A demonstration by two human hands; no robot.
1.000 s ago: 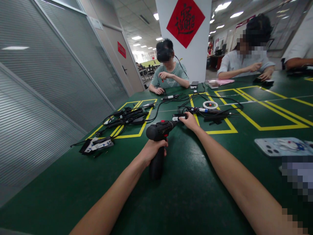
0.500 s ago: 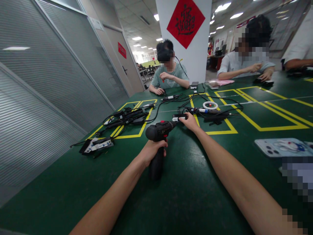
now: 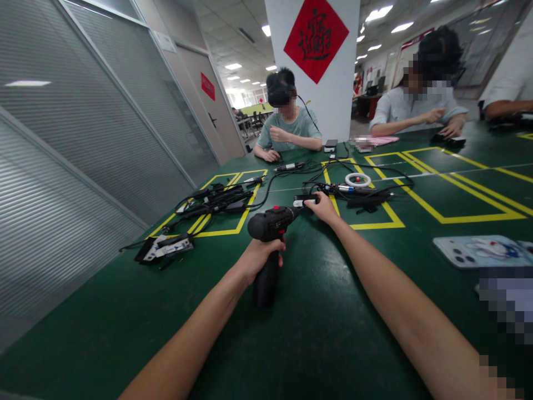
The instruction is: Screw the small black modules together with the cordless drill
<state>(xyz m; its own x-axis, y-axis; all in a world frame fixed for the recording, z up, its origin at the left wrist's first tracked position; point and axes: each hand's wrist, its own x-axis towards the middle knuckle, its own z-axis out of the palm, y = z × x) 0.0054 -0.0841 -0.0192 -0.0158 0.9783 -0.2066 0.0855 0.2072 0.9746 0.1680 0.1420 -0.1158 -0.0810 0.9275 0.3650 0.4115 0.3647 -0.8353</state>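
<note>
My left hand (image 3: 263, 256) is wrapped round the grip of a black cordless drill (image 3: 272, 222) with red details. The drill's chuck points right, toward a small black-and-white block (image 3: 305, 200) on the table. My right hand (image 3: 323, 208) pinches the right end of that block between thumb and fingers. The drill's tip is right beside the block's left end; whether they touch, I cannot tell. Just beyond my right hand lie black and silver pen-like tools (image 3: 350, 190) with cables.
The green table (image 3: 333, 333) carries yellow tape outlines. A pile of black tools and cables (image 3: 219, 199) lies left, with a parts bag (image 3: 164, 248) nearer. A white ring (image 3: 358, 179) and a phone (image 3: 483, 251) are right. Two people (image 3: 287, 125) (image 3: 433, 108) sit across the table.
My hands, the drill and the block stay in place. Across the table, the person in green has shifted a raised hand slightly, and the person at right has moved their head.
</note>
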